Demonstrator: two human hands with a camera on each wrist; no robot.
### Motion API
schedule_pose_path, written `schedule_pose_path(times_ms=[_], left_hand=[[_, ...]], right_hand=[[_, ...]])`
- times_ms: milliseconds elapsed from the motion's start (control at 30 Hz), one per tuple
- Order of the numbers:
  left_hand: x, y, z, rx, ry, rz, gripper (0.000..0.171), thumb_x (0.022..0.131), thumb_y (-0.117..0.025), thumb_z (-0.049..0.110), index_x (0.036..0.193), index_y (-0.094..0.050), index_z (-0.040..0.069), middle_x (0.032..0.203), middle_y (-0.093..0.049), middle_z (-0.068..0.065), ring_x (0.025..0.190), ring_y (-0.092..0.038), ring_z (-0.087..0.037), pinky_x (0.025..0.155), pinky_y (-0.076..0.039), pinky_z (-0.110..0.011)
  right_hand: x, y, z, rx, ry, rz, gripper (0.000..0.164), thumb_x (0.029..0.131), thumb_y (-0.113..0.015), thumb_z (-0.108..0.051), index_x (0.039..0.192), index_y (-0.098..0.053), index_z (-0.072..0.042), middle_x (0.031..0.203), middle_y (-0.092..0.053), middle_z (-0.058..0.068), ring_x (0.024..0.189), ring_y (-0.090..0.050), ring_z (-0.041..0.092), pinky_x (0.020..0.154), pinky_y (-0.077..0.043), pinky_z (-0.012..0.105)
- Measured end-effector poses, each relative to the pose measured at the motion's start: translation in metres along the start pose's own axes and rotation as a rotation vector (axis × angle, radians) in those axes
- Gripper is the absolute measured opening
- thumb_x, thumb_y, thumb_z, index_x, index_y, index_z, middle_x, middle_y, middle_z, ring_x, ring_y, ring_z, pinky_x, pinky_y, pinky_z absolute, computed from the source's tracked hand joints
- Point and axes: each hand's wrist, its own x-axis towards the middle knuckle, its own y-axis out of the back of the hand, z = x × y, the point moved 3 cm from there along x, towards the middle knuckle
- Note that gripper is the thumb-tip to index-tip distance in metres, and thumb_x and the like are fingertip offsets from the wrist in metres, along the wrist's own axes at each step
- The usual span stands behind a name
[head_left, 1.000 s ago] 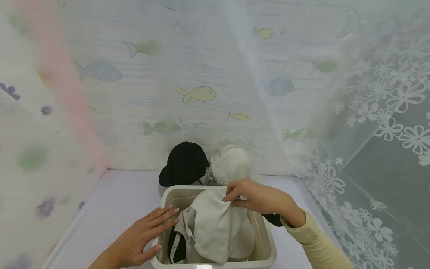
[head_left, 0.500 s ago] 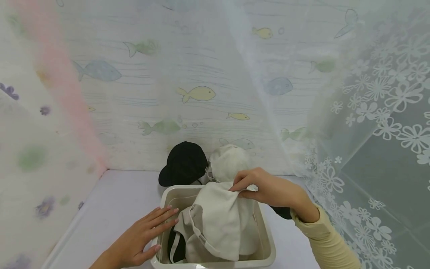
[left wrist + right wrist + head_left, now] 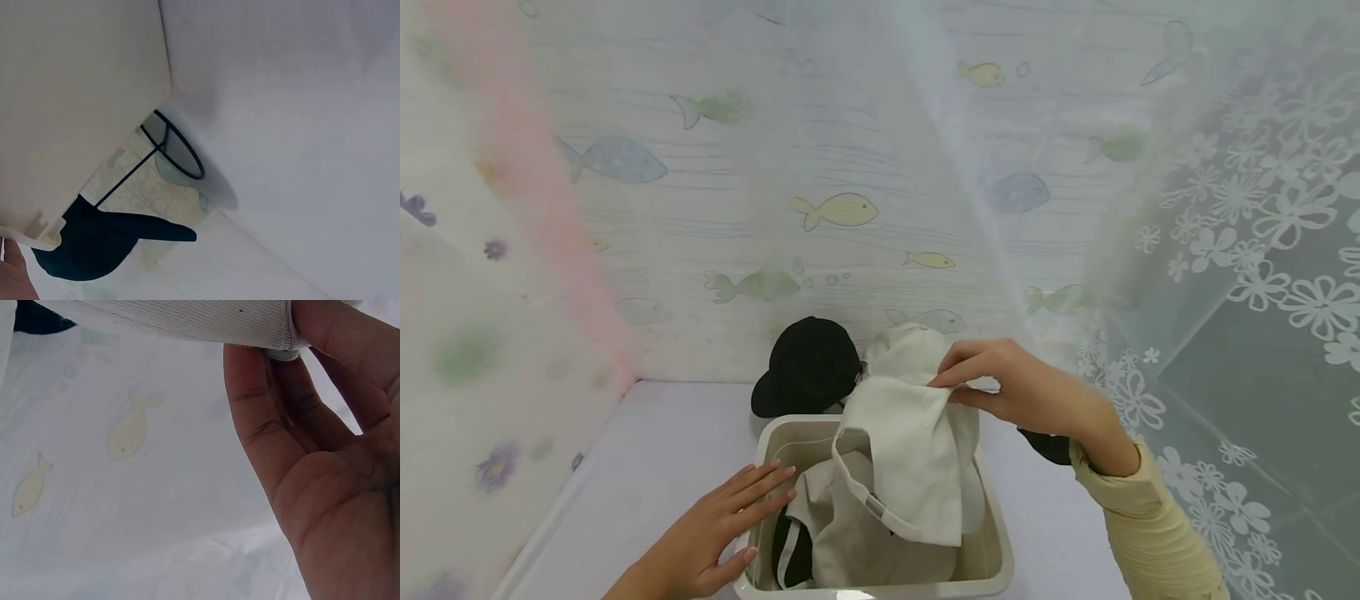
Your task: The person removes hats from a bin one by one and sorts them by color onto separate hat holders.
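My right hand (image 3: pixel 1030 387) pinches a white baseball cap (image 3: pixel 917 450) and holds it up over the far right part of a cream plastic bin (image 3: pixel 1000 546). The cap hangs with its strap opening toward the lower left. In the right wrist view, thumb and fingers grip the edge of the cap (image 3: pixel 187 322). Inside the bin lie a beige cap (image 3: pixel 857 533) and something black with a pale band (image 3: pixel 795 554). My left hand (image 3: pixel 715 529) rests with spread, straight fingers on the bin's left rim.
Behind the bin, a black cap (image 3: pixel 812 362) sits on a black wire stand (image 3: pixel 181 147), with another white cap (image 3: pixel 902 346) to its right. A black object (image 3: pixel 1047 446) shows partly behind my right wrist. A fish-patterned curtain (image 3: pixel 842 208) closes off the back of the white table (image 3: pixel 685 425).
My right hand has lifted the white cap up and to the right, uncovering more of the beige cap in the bin. The left hand stays on the rim.
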Motion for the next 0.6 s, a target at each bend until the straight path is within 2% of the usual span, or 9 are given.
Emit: schedule_pose_path(times_ms=[200,400,600], left_hand=[[0.000,0.001,0.001,-0.007,-0.001,0.001,0.055,0.107,-0.037,0.036,0.147,-0.053,0.002,0.153,-0.048,-0.020,0.147,-0.039,-0.033,0.128,-0.014,-0.035],[0.000,0.001,0.000,-0.007,-0.011,0.007,0.056,0.107,-0.036,0.036,0.146,-0.053,0.001,0.154,-0.048,-0.020,0.146,-0.040,-0.034,0.128,-0.014,-0.035],[0.001,0.003,-0.001,-0.002,-0.030,-0.023,0.058,0.108,-0.034,0.040,0.147,-0.052,0.001,0.152,-0.049,-0.022,0.146,-0.040,-0.034,0.128,-0.014,-0.033]], right_hand=[[0.000,0.028,0.003,-0.057,0.036,0.110,0.043,0.079,-0.077,0.015,0.113,-0.078,-0.013,0.107,-0.070,-0.003,0.095,-0.067,0.010,0.079,-0.057,0.022],[0.004,0.052,0.011,-0.131,0.037,0.214,0.042,0.076,-0.078,0.018,0.109,-0.079,-0.009,0.103,-0.073,-0.001,0.092,-0.068,0.011,0.078,-0.053,0.016],[0.008,0.061,0.024,-0.170,-0.013,0.245,0.038,0.078,-0.079,0.015,0.107,-0.079,-0.008,0.103,-0.074,-0.001,0.093,-0.068,0.011,0.077,-0.053,0.015]])
